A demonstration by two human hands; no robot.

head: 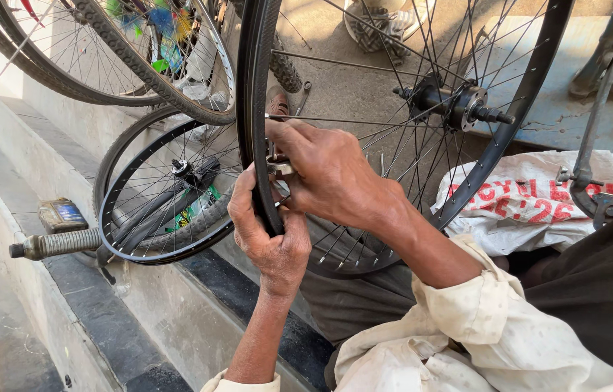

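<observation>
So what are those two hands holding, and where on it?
The left hand grips the black wheel rim at its edge. The right hand pinches a small metal tool against the rim.

Left hand grips the black rim of the spoked wheel, held upright. Right hand is pinching a small metal tool on a spoke just inside the rim. Hub sits upper right. Second bare rim leans on the step behind; white sack at right.
</observation>
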